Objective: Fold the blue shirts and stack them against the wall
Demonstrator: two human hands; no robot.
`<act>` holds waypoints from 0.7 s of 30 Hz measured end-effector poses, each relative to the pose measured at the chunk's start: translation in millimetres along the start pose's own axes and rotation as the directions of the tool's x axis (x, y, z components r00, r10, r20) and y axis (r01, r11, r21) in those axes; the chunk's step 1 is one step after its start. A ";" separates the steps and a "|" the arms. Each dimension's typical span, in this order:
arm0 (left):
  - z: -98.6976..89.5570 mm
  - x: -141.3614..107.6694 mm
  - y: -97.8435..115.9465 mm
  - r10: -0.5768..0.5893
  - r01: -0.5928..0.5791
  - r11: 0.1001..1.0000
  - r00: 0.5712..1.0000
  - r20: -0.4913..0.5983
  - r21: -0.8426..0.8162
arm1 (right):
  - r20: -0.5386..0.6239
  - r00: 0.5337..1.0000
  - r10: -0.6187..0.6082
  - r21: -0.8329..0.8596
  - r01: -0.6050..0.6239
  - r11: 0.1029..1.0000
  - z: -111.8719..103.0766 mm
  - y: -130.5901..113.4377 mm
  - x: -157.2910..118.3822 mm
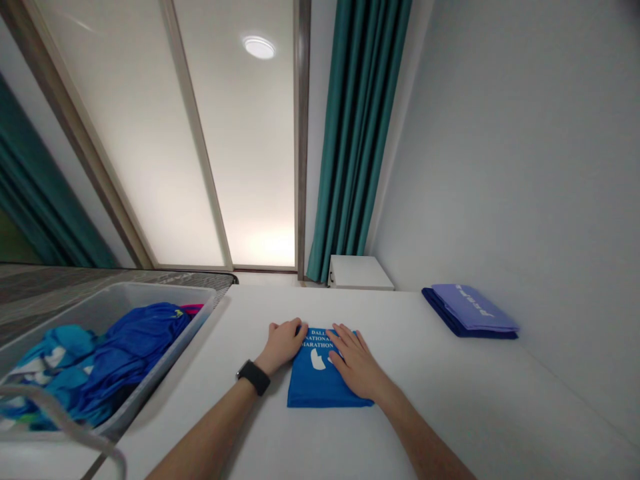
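Apparently smoothing the folded blue garment [315, 388] on the white table [420, 393], with right hand [353, 360] spread, grasping nothing, and left hand [283, 343] half-curled at its edge, cannot tell if gripping; next, needs folds kept aligned.

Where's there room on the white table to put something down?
There's bare table between the folded blue cloth and the folded purple cloth, and a strip between the bin and your left forearm. It's crowded in the middle, where your left hand and right hand touch the blue cloth. The bin has heaped clothes.
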State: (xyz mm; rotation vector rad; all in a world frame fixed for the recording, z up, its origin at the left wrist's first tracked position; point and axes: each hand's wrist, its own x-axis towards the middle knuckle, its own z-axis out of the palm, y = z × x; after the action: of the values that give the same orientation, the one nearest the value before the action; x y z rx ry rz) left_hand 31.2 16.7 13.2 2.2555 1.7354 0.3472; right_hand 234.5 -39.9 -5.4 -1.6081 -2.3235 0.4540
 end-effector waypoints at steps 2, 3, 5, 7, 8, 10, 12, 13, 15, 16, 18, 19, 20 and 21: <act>0.7 -1.8 0.6 0.003 -0.003 0.999 1.000 -0.004 0.037 | -0.011 1.000 -0.006 0.020 0.006 1.000 2.5 3.8 -0.3; 1.1 -2.8 0.5 0.008 -0.008 0.998 1.000 -0.012 0.054 | -0.019 1.000 -0.004 0.033 0.005 0.999 3.7 6.5 -0.4; 1.4 -4.7 -0.7 0.018 -0.016 0.997 1.000 -0.025 0.080 | -0.040 0.999 0.021 0.063 -0.018 0.998 5.4 13.4 -0.4; 0.3 -6.9 -3.0 0.025 -0.021 0.995 0.999 -0.043 0.094 | -0.062 0.996 0.070 0.093 -0.064 0.994 5.8 22.0 -0.5; -1.0 -8.4 -4.2 0.032 -0.026 0.995 0.998 -0.063 0.099 | -0.071 0.993 0.098 0.106 -0.091 0.990 5.5 26.5 -0.5; -4.9 -13.2 -5.0 0.076 -0.063 0.992 0.988 -0.131 0.106 | -0.082 0.987 0.142 0.129 -0.131 0.983 4.4 34.5 -0.4; -8.9 -21.2 -2.0 0.188 -0.170 0.980 0.962 -0.197 0.106 | -0.083 0.984 0.158 0.138 -0.145 0.980 3.4 39.3 -0.1; -9.9 -26.3 1.4 0.257 -0.240 0.965 0.942 -0.214 0.104 | -0.086 0.984 0.157 0.137 -0.144 0.980 3.1 40.1 0.2; -8.1 -37.1 10.8 0.385 -0.374 0.923 0.899 -0.208 0.095 | -0.111 0.984 0.141 0.133 -0.126 0.983 2.9 38.6 0.8; -5.1 -42.3 16.0 0.428 -0.419 0.904 0.884 -0.189 0.089 | -0.132 0.984 0.123 0.129 -0.106 0.986 2.9 36.7 1.1; 4.5 -50.5 24.6 0.470 -0.463 0.883 0.872 -0.139 0.079 | -0.175 0.982 0.063 0.119 -0.043 0.992 3.1 31.6 1.2; 10.1 -53.1 27.3 0.474 -0.468 0.881 0.873 -0.117 0.078 | -0.187 0.982 0.029 0.111 -0.008 0.994 3.4 28.9 1.0; 15.4 -54.8 28.8 0.472 -0.465 0.882 0.876 -0.099 0.079 | -0.185 0.983 -0.002 0.100 0.021 0.995 3.8 26.3 0.5; 20.1 -55.6 29.0 0.463 -0.457 0.886 0.882 -0.087 0.083 | -0.170 0.985 -0.026 0.085 0.041 0.996 4.4 24.1 -0.2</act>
State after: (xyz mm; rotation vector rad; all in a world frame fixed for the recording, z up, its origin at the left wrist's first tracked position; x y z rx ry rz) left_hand 50.4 -45.6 3.5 2.7288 1.2403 0.5217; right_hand 253.3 -32.5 -19.2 -1.5030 -2.1711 0.3912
